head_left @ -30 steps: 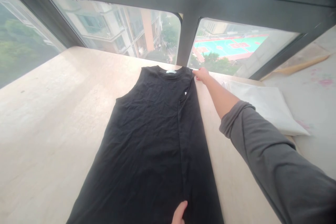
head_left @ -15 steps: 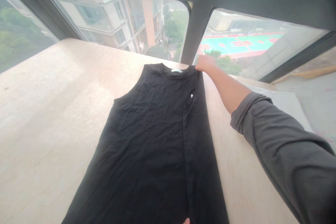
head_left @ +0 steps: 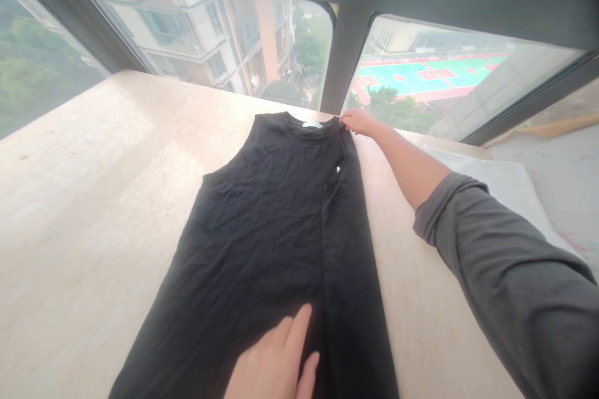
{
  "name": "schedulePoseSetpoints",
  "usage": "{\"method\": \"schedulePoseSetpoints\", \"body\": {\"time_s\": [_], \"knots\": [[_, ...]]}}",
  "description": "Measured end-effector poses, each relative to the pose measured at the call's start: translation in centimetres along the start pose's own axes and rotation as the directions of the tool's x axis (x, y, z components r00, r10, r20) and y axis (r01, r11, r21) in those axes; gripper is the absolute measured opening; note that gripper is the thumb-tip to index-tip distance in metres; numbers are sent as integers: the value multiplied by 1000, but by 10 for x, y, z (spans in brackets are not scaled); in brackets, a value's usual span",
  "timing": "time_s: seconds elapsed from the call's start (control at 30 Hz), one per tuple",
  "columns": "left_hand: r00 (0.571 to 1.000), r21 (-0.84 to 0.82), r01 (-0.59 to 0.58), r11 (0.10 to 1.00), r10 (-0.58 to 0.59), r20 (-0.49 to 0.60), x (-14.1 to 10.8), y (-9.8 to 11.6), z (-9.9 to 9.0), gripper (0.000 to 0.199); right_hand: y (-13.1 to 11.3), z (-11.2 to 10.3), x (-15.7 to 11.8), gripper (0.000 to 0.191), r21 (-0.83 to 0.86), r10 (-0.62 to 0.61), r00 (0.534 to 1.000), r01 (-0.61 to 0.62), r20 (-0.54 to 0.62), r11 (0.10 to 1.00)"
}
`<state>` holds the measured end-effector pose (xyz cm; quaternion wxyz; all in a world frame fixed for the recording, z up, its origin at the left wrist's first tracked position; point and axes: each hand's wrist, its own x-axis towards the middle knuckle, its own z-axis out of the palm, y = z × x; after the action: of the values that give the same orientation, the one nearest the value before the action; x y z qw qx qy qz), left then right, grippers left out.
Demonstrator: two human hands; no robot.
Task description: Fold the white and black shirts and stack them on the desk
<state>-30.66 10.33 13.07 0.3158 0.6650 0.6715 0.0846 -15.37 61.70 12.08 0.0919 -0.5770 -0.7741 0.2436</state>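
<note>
A black sleeveless garment (head_left: 262, 218) is laid flat on the pale ledge (head_left: 84, 199), neckline near the far edge, lower part cut off by the view. Its right-side shoulder is pinched by the fingertips of the right hand (head_left: 359, 121). The left hand (head_left: 271, 358) is held over the lower front, thumb apart from the extended fingers; contact cannot be confirmed. Wide room is offered toward the ledge's left edge; rightward, a narrower strip is bounded by a white sheet-like item (head_left: 510, 187). The far edge is bordered by the window frame (head_left: 346, 68).

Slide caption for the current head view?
Black sleeveless top laid on a pale window ledge, right hand at one shoulder, left hand over the lower front.
</note>
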Motion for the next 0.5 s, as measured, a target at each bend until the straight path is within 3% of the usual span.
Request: {"method": "schedulePoseSetpoints", "body": {"time_s": [0.13, 0.27, 0.37, 0.5], "knots": [[990, 104, -122, 987, 128, -52, 100, 21, -60, 36, 5, -2, -5, 28, 138, 53, 997, -61, 60, 989], [975, 176, -104, 979, 135, -175, 200, 30, -77, 35, 9, 2, -5, 34, 97, 36, 998, -41, 58, 994], [975, 131, -171, 977, 187, -122, 243, 29, -76, 32, 14, 7, -2, 35, 60, 15, 999, -18, 45, 998], [980, 77, -186, 979, 191, -50, 264, 26, -80, 28, 20, 10, 3, 35, 52, 9, 1000, -10, 26, 999]]}}
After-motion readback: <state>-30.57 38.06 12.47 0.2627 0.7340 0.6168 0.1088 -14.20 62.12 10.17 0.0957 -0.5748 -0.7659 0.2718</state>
